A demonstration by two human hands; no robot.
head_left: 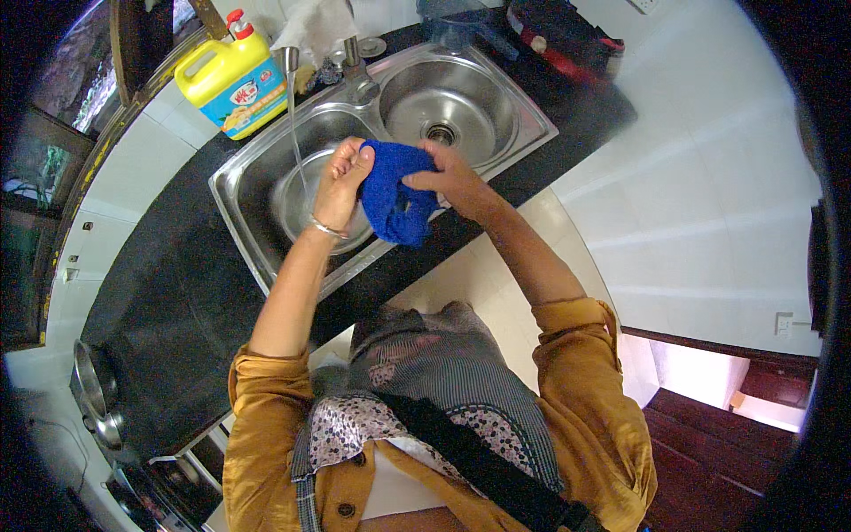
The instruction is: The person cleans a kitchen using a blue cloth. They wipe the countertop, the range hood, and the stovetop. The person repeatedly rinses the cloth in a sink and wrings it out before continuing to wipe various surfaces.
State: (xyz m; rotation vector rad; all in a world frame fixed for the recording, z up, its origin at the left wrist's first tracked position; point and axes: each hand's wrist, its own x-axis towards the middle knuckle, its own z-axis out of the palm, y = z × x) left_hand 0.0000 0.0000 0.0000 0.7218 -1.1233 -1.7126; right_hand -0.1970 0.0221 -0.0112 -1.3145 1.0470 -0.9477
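While water runs from the steel tap (288, 62), I hold a bright blue soft cloth (396, 191) bunched over the front rim of the steel double-bowl sink (523, 120). My left hand (341, 186) is closed on the cloth's left edge, fingers curled over the top. My right hand (452, 180) pinches the right edge, thumb and fingers shut on the fabric. The cloth hangs between them, clear of the stream, which falls into a round steel basin (292, 199) sitting in the left bowl.

Step in hand, my read: rinsing or wringing the cloth, mid-way. Next move likely calls for shifting it left under the stream, or twisting the two hands against each other, keeping the drip inside the bowl.

Packages: a yellow plastic jug (226, 75) with handle and red pump cap stands on the black counter (168, 284) behind the left bowl, carrying a blue-and-orange rectangular label with a red patch. No signs visible.
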